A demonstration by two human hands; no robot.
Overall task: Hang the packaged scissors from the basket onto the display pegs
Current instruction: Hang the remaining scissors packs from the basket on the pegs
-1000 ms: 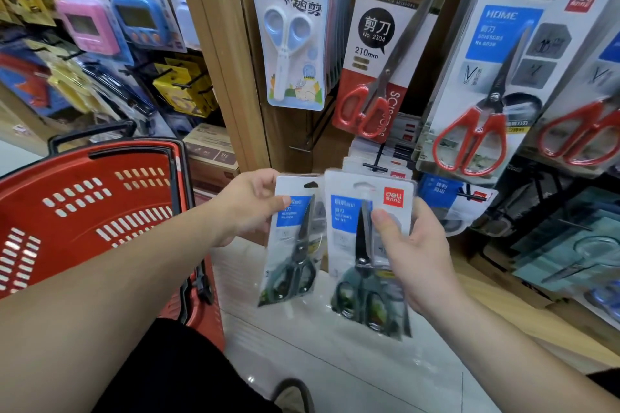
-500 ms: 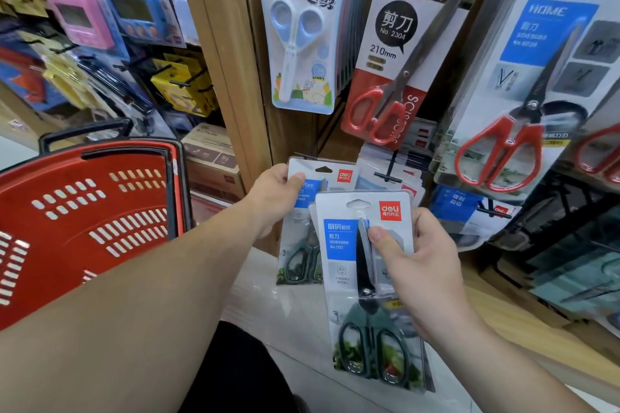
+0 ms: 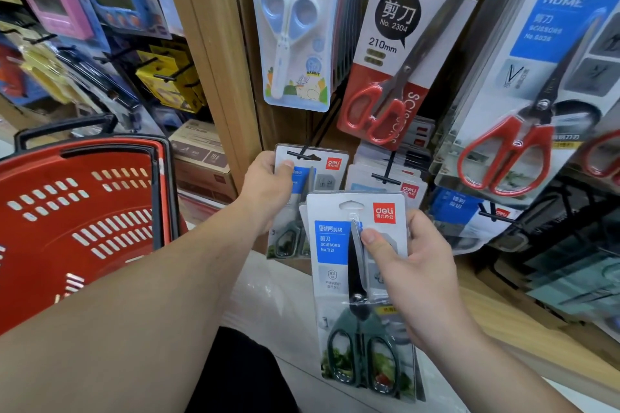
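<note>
Compared with a second ago, when both packs are held low and side by side, the left grip (image 3: 268,188) now has its pack of scissors (image 3: 330,178) raised against the lower black peg (image 3: 303,153), with the thumb clasped on the front of the card. The peg tip seems to sit in the hang slot, though I cannot be sure it is fully through. The right grip (image 3: 419,278) clasps the second pack (image 3: 335,245), held lower and nearer to the person. I judge the first pack is almost hung and the second waits its turn, while the red basket (image 3: 33,184) stands at the left
</note>
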